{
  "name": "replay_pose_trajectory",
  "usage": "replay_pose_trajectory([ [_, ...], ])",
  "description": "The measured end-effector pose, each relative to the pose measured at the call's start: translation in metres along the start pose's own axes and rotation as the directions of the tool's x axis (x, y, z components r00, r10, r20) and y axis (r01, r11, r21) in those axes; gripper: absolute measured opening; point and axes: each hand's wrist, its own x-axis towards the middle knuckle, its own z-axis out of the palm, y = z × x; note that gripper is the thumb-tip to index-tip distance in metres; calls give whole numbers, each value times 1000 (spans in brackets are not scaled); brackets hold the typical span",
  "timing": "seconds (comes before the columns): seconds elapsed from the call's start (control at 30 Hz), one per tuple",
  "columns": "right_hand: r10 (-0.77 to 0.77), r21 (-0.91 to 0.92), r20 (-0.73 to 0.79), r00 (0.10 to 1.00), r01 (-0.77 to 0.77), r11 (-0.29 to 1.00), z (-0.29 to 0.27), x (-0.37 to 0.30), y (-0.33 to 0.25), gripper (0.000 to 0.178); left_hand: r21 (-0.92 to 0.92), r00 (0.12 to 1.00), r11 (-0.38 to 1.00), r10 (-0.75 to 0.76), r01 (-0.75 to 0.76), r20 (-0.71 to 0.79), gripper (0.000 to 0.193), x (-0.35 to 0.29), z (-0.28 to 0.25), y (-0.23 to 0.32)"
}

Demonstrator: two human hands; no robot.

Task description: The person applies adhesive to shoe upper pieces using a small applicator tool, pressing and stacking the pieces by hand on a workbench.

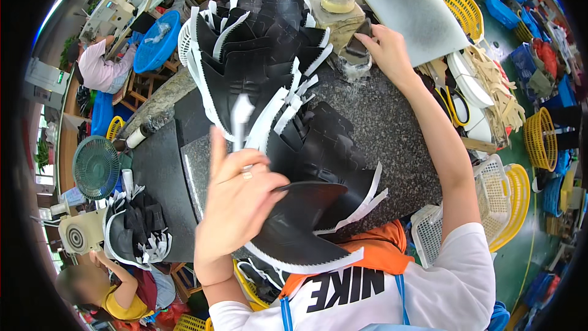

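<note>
Pinched between the thumb and fingers of the left hand, a black piece with a white toothed edge hangs to the right of the grip and toward the person's body. A blurred, white-tipped stick seems to rise from between the same fingers; whether it is a tool cannot be told. Well beyond that grip and to its right, the right hand has its fingertips at a dark block over a small pot; how firmly they hold it is unclear.

Many pieces appear to have their white edging already on: a nearer pile lies just past the held piece, and a taller heap beyond that. The held piece looks like one of the set, not yet laid down. How many are finished cannot be judged.

Beyond the grip to the right, the granite top carries a pale board, scissors and tan offcuts. The heap straight ahead crowds the left hand's way forward, and the nearer pile lies between the held piece and the pot.
</note>
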Motion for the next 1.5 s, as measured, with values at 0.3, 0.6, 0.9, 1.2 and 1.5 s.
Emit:
replay_pose_trajectory([
  [0.3, -358, -556, 228, 905, 423, 715, -13, -41, -13, 22, -153, 961, 959, -255, 238, -104, 27, -5, 121, -44],
  [0.6, 50, 72, 52, 997, -53, 996, -35, -72, -42, 20, -36, 957, 973, -229, 226, -175, 29, -11, 126, -47],
  [0.9, -364, 437, 233, 902, 237, 868, -9, -141, -88, 28, -54, 945, 946, -323, 320, -48, 35, -12, 115, -34],
  [1.2, -250, 255, 287, 925, 178, 951, -8, -141, -89, 26, -76, 945, 944, -325, 322, -29, 36, -17, 115, -34],
  [1.5, -270, 386, 363, 892, 119, 915, -16, -138, -94, 24, -59, 950, 948, -312, 312, -5, 37, -15, 111, -36],
])
